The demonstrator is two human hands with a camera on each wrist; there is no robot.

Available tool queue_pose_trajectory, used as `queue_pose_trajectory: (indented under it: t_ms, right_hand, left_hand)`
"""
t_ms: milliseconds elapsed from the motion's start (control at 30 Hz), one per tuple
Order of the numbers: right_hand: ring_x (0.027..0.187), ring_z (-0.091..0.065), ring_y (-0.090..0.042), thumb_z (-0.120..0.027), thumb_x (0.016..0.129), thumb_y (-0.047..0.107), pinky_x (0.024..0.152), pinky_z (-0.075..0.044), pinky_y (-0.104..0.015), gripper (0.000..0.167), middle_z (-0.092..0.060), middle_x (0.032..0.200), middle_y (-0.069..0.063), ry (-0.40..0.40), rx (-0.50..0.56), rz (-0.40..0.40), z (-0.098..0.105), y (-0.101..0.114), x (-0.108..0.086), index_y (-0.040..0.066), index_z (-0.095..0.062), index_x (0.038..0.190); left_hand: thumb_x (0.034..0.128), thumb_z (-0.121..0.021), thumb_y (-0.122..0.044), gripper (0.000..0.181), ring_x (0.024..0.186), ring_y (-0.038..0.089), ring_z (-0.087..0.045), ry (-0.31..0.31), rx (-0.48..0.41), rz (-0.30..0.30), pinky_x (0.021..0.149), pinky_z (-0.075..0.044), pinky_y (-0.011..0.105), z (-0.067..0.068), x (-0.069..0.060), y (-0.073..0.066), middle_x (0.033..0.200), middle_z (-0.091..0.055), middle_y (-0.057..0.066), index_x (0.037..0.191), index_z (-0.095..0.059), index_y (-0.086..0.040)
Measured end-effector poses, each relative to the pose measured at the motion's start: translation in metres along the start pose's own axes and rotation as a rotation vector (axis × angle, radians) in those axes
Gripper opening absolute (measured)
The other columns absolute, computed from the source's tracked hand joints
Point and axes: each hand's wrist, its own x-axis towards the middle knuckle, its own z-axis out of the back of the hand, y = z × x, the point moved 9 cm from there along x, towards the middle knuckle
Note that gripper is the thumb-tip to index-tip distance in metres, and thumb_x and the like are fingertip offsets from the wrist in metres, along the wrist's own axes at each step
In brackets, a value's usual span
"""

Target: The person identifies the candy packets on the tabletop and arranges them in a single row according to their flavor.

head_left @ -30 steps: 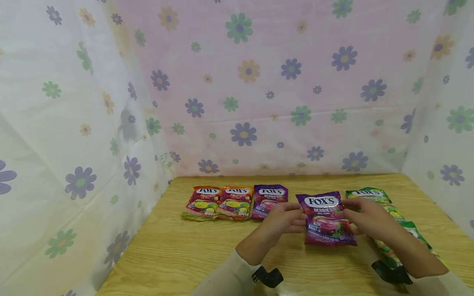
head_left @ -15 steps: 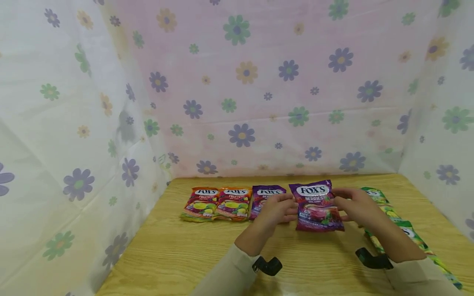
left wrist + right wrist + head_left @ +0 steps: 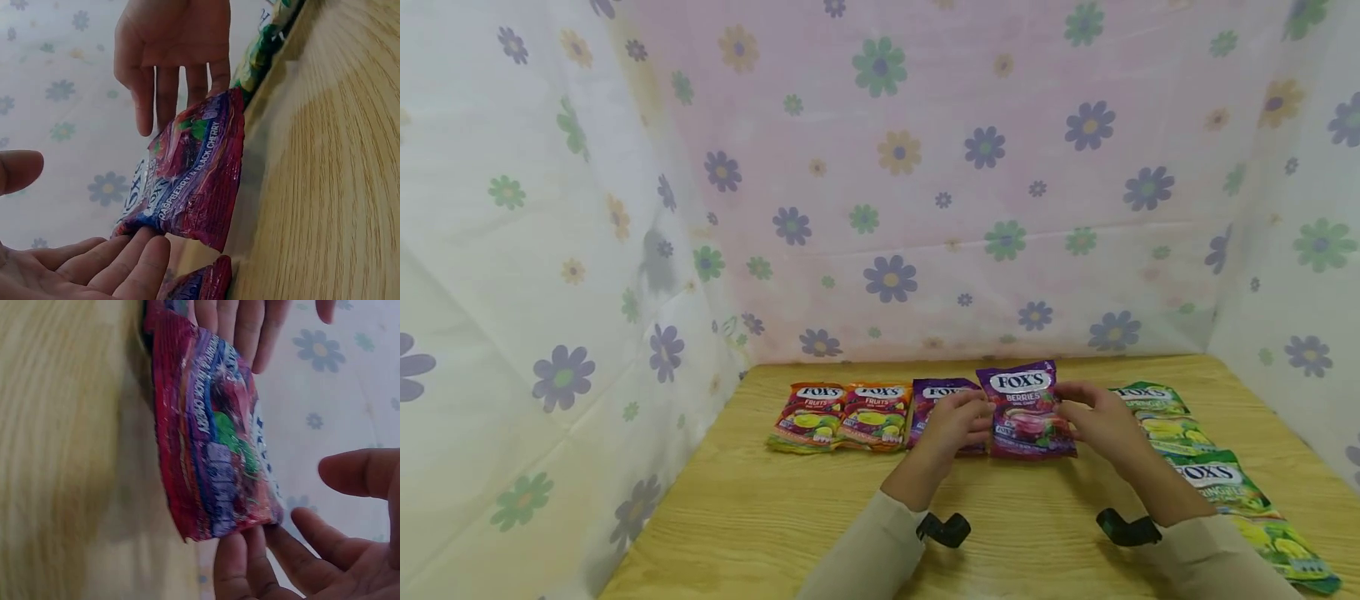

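Observation:
A purple berries candy bag (image 3: 1028, 412) is carried between my two hands, just above the table. My left hand (image 3: 951, 429) has its fingers along the bag's left edge; in the left wrist view these fingers (image 3: 134, 265) look nearly straight, the thumb apart from the bag. On the other side, the fingers of my right hand (image 3: 1105, 425) touch the right edge from below, and the right thumb (image 3: 359, 472) stands off it. A second purple candy bag (image 3: 925, 417) lies flat behind my left hand, partly hidden by it.
Two orange fruits candy bags (image 3: 808, 412) lie side by side at the left of the row. Several green candy bags (image 3: 1213, 475) run down the right side of the wooden table (image 3: 760, 525). Flowered cloth (image 3: 955, 225) encloses the back and sides.
Both hands have moved the purple candy bag left and toward the back, up beside the other purple bag. More of the green bags shows at the right.

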Motion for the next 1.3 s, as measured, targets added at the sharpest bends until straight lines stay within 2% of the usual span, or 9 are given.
queue_pose_trajectory:
  t_ms: [133, 267, 467, 667, 967, 1300]
  right_hand:
    - [0.136, -0.054, -0.042, -0.058, 0.106, 0.029, 0.092, -0.061, -0.035, 0.056, -0.042, 0.159, -0.024, -0.029, 0.067, 0.009, -0.004, -0.006, 0.003, 0.005, -0.045, 0.154]
    - [0.14, -0.049, -0.045, -0.062, 0.105, 0.025, 0.092, -0.06, -0.029, 0.059, -0.036, 0.164, -0.022, -0.007, 0.118, 0.029, -0.01, -0.013, 0.005, 0.007, -0.041, 0.157]
    - [0.144, -0.045, -0.044, -0.064, 0.103, 0.019, 0.093, -0.059, -0.027, 0.063, -0.032, 0.167, -0.02, 0.027, 0.191, 0.015, -0.017, -0.024, 0.008, 0.008, -0.037, 0.159]
    - [0.142, -0.046, -0.041, -0.062, 0.103, 0.016, 0.095, -0.059, -0.03, 0.064, -0.029, 0.167, -0.022, 0.061, 0.242, 0.011, -0.021, -0.028, 0.011, 0.005, -0.035, 0.159]
    - [0.144, -0.044, -0.042, -0.063, 0.103, 0.016, 0.098, -0.058, -0.032, 0.065, -0.031, 0.167, -0.023, 0.069, 0.232, -0.016, -0.024, -0.034, 0.012, 0.004, -0.034, 0.16]
    - [0.146, -0.043, -0.041, -0.063, 0.104, 0.02, 0.097, -0.058, -0.03, 0.066, -0.03, 0.167, -0.022, 0.082, 0.24, -0.014, -0.025, -0.035, 0.013, 0.005, -0.034, 0.16]
  left_hand:
    - [0.0998, -0.066, -0.029, 0.053, 0.123, 0.032, -0.067, -0.012, -0.031, -0.01, 0.106, -0.053, 0.047, 0.004, 0.004, 0.005, 0.134, -0.068, 0.013, 0.144, -0.057, -0.001]
    - [0.1001, -0.066, -0.029, 0.056, 0.128, 0.034, -0.064, -0.013, -0.072, -0.022, 0.109, -0.051, 0.048, 0.006, 0.005, 0.008, 0.139, -0.065, 0.014, 0.147, -0.054, -0.001]
    - [0.1016, -0.062, -0.027, 0.06, 0.133, 0.038, -0.06, 0.014, -0.091, -0.034, 0.11, -0.049, 0.05, 0.003, 0.005, 0.011, 0.147, -0.058, 0.021, 0.151, -0.047, 0.004]
    - [0.1017, -0.062, -0.024, 0.061, 0.138, 0.039, -0.055, 0.024, -0.104, -0.023, 0.114, -0.045, 0.053, 0.002, 0.007, 0.017, 0.15, -0.055, 0.022, 0.151, -0.044, 0.006]
    - [0.1012, -0.063, -0.022, 0.057, 0.144, 0.038, -0.048, 0.036, -0.151, 0.0, 0.119, -0.04, 0.053, 0.0, 0.01, 0.024, 0.152, -0.053, 0.019, 0.149, -0.048, 0.005]
    - [0.1017, -0.062, -0.02, 0.061, 0.148, 0.04, -0.042, 0.046, -0.192, 0.013, 0.121, -0.035, 0.054, 0.0, 0.011, 0.027, 0.156, -0.047, 0.023, 0.153, -0.042, 0.007]
